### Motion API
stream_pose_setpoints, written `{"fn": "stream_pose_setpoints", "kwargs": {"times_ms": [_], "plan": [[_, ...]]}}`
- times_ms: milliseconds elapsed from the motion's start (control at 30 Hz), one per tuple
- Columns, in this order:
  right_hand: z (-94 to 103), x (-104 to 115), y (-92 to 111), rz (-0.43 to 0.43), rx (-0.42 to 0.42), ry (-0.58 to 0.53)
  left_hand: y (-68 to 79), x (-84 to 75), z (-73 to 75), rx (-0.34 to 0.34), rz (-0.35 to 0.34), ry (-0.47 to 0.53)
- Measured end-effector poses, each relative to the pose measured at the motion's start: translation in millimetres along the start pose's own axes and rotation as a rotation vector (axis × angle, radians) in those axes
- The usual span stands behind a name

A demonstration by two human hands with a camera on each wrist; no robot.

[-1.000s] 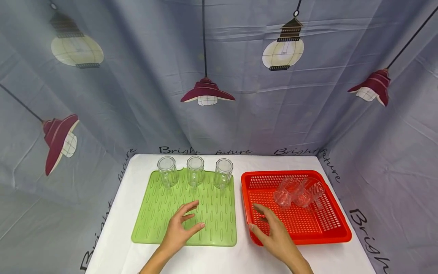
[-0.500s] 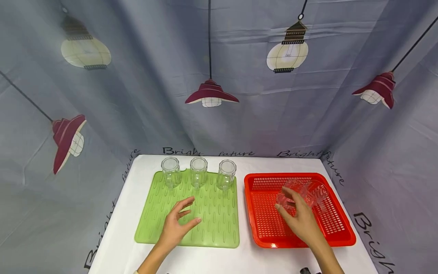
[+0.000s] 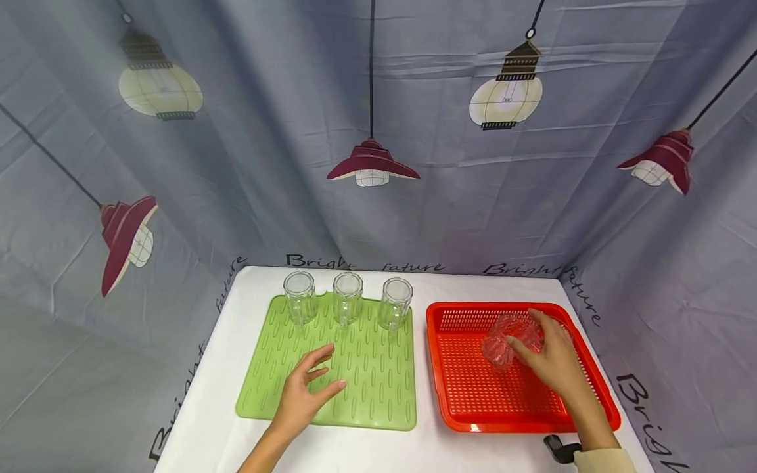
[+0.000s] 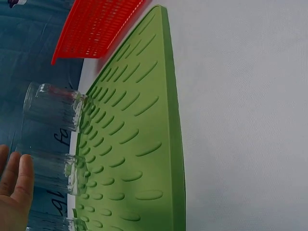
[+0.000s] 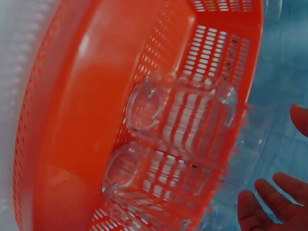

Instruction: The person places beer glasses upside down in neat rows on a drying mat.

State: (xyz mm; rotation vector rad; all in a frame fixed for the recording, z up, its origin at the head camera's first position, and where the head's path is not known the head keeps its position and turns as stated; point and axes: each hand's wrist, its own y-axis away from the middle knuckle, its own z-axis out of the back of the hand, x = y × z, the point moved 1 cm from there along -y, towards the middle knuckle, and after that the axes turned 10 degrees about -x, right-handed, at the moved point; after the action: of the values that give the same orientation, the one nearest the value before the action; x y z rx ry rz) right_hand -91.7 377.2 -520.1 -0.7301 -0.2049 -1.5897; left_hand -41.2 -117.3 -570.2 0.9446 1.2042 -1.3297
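Red perforated basket [image 3: 485, 394], green dash-patterned mat [image 3: 372, 404]

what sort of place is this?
Likely a makeshift filming or test booth: a lamp-print curtain closes in the back and both sides of a white-covered table, set with a green mat and red basket.

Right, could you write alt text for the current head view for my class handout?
A person's right hand reaches toward clear mugs in a red perforated basket. The left hand hovers over a green ridged mat, where three more clear mugs stand in a row at the far edge.
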Motion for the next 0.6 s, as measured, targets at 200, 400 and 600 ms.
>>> {"fn": "stream_pose_setpoints", "kwargs": {"times_ms": [200, 400, 600], "plan": [[-6.6, -9.4, -5.4, 0.002, 0.014, 0.041, 3.2, 2.9, -2.0, 0.012, -0.002, 0.021], [-12.3, -10.8, -10.2, 0.016, 0.025, 0.071, 5.4, 5.2, -2.7, 0.004, 0.01, 0.027], [-16.6, -9.6, -12.4, 0.028, 0.062, 0.138, 6.8, 6.3, -3.1, 0.0, 0.019, 0.026]]}}
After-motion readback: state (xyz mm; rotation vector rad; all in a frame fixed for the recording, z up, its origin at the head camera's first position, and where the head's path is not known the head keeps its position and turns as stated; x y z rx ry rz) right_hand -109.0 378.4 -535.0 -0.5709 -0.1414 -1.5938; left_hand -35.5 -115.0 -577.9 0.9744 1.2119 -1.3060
